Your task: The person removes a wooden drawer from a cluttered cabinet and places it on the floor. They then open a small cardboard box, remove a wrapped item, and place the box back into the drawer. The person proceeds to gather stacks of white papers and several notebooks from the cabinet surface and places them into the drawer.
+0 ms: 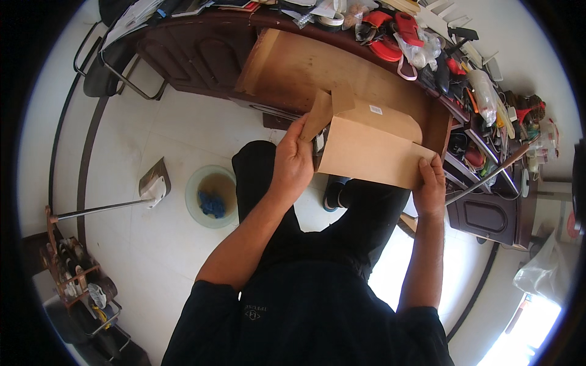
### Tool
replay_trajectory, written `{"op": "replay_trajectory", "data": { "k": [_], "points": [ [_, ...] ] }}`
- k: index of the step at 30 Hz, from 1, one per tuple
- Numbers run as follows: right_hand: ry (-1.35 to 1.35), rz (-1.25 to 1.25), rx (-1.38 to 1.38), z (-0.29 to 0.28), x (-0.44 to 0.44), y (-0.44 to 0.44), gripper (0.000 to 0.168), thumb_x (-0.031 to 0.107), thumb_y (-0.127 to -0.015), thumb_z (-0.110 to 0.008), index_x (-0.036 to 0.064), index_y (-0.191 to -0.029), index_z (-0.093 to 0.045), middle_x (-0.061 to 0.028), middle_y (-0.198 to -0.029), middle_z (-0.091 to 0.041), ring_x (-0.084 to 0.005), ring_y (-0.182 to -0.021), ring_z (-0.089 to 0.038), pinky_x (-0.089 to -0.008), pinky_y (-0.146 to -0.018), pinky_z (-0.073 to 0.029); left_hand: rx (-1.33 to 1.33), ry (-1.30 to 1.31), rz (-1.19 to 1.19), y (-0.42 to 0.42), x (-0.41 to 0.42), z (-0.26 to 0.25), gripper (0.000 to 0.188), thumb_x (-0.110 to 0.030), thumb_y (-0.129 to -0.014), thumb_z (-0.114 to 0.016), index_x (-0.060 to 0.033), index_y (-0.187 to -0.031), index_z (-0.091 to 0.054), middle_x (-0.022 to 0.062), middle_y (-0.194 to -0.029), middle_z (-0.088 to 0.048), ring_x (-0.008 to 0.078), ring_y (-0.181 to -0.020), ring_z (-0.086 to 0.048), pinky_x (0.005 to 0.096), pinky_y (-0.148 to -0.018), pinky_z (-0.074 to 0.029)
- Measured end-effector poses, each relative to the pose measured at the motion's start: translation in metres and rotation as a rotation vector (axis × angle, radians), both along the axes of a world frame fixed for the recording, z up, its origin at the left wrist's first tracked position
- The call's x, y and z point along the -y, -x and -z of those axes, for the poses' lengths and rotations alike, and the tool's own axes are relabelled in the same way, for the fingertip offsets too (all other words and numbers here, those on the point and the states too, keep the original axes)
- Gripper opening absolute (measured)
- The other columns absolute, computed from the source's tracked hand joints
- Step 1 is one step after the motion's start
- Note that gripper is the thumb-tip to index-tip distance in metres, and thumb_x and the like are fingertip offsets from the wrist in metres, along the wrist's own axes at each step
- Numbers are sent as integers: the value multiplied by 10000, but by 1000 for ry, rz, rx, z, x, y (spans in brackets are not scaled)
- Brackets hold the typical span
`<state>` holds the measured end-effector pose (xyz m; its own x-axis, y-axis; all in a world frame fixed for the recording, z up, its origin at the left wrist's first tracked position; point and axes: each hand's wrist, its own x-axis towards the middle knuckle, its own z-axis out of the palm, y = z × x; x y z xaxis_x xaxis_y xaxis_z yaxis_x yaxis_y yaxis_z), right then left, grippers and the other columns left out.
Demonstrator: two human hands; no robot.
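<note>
A brown cardboard box (366, 148) is held tilted above my lap, in front of a pulled-out wooden drawer (293, 59). Flaps stand up at its left end, and a small white label sits on its far flap. My left hand (294, 160) grips the left end, with the thumb up by a flap. At the right end, my right hand (429, 178) pinches the edge with thumb and fingers. Something dark and partly white shows just inside the left opening; I cannot tell what it is.
Tools, tape rolls and plastic bags crowd the dark wooden desk (215, 23). A basin (191, 215) with murky water and a blue cloth stands on the floor at left, beside a long-handled dustpan (154, 187). A black chair (98, 75) is at upper left, a shoe rack (64, 293) at lower left.
</note>
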<state>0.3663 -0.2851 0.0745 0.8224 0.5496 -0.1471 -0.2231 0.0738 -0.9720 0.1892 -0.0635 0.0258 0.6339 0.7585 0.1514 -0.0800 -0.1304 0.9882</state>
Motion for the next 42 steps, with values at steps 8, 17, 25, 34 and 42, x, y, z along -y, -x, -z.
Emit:
{"op": "replay_trajectory", "data": {
  "k": [8,17,25,34,42],
  "points": [
    [-6,-61,16,-14,6,-21,197,156,-954,-525,59,-1121,-563,-46,-1040,-620,-135,-960,-584,-288,-883,-460,-144,118,173,-5,-6,-30,520,2,-996,-464,-24,-1494,-314,254,-1153,-652,252,-1072,-669,338,-906,-512],
    [14,-135,42,-37,23,-46,236,152,-931,-527,53,-1144,-541,-60,-1073,-607,-155,-995,-589,-318,-898,-475,75,-70,111,-28,2,-15,466,-4,-998,-381,-7,-1461,-429,221,-1254,-630,254,-1107,-657,337,-975,-481],
    [-79,-93,-95,-13,32,-64,330,231,-949,-553,44,-1220,-527,-99,-1172,-620,-213,-1084,-618,-359,-950,-503,240,959,168,-35,22,-33,342,-202,-1006,-493,38,-1248,-522,148,-1181,-634,209,-1099,-623,365,-958,-495],
    [-119,-145,-184,-10,51,-99,326,201,-968,-534,42,-1252,-536,-124,-1257,-619,-261,-1165,-615,-410,-1005,-502,394,1002,351,-31,45,-51,419,-273,-1055,-437,-1,-1371,-485,48,-1090,-618,78,-905,-579,244,-817,-494],
    [-91,-106,-43,-40,37,-86,473,225,-934,-608,26,-1348,-498,-127,-1298,-598,-266,-1207,-586,-409,-1044,-472,253,303,13,-34,7,-32,334,-190,-1032,-544,-24,-1309,-460,101,-1049,-633,133,-929,-609,271,-825,-501]
  ]
}}
